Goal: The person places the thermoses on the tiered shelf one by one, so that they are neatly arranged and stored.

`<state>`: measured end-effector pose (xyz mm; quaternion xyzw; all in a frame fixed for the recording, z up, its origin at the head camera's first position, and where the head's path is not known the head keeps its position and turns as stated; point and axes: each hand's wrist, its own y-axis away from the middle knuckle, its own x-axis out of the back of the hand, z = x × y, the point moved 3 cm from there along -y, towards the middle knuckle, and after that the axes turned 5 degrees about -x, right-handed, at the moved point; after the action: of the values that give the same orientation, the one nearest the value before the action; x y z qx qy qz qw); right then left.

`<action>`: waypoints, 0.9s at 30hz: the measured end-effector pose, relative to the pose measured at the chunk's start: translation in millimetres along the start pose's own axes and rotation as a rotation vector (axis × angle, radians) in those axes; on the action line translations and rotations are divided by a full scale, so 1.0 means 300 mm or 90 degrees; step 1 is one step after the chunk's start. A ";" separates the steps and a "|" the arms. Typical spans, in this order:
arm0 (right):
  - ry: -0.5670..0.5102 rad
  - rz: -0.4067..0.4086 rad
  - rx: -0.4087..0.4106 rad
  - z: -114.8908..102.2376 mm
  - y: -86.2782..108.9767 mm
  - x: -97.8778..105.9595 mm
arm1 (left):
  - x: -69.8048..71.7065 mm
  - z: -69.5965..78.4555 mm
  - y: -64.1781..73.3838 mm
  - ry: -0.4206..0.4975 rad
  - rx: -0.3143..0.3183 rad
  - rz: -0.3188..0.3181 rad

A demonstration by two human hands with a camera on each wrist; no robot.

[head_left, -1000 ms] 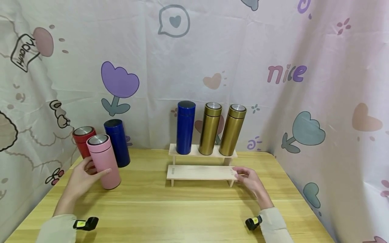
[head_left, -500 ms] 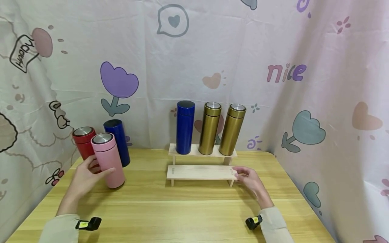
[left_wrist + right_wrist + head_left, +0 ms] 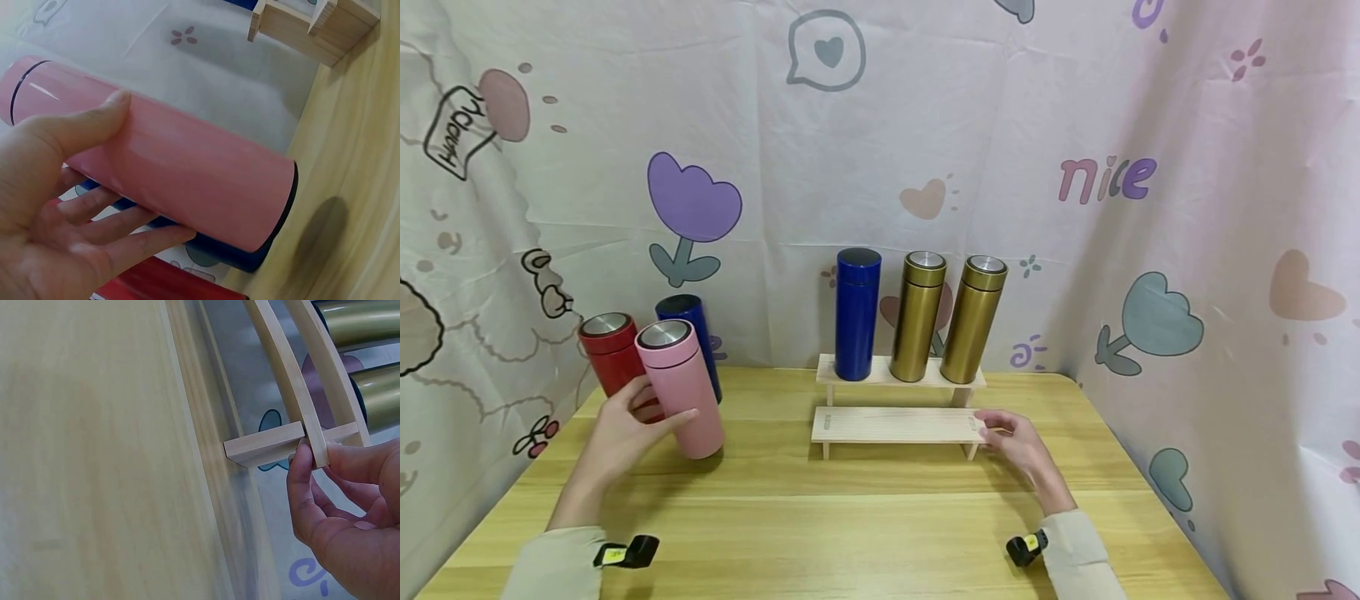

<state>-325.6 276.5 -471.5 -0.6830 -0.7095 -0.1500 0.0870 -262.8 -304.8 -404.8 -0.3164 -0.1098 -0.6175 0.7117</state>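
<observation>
My left hand grips a pink thermos bottle by its body, thumb on one side and fingers on the other. The bottle tilts slightly, and in the left wrist view its base hangs above the table, apart from its shadow. Behind it stand a red thermos bottle and a partly hidden blue thermos bottle. At the right end of a two-tier wooden rack, my right hand pinches the lower shelf board between thumb and fingers.
On the rack's upper tier stand another blue thermos bottle and two gold ones, a middle gold bottle and a right gold bottle. A patterned curtain hangs behind the wooden table.
My left hand has carried the pink bottle to the right and slightly up, covering more of the blue bottle behind. The right hand keeps its place on the rack.
</observation>
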 end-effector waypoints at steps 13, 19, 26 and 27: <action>0.003 0.000 -0.005 -0.008 0.002 0.010 | -0.047 0.094 0.000 0.028 -0.102 -0.005; -0.004 0.001 -0.011 -0.002 0.000 0.011 | -0.083 0.104 -0.002 0.012 -0.102 -0.018; -0.013 0.000 -0.007 0.000 -0.001 0.005 | -0.099 0.128 -0.006 -0.001 -0.090 -0.033; -0.015 0.000 -0.006 0.001 -0.001 0.004 | -0.102 0.133 -0.007 0.002 -0.092 -0.037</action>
<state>-325.9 277.9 -471.2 -0.6852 -0.7097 -0.1454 0.0752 -261.9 -256.6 -389.9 -0.3632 -0.0729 -0.6444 0.6689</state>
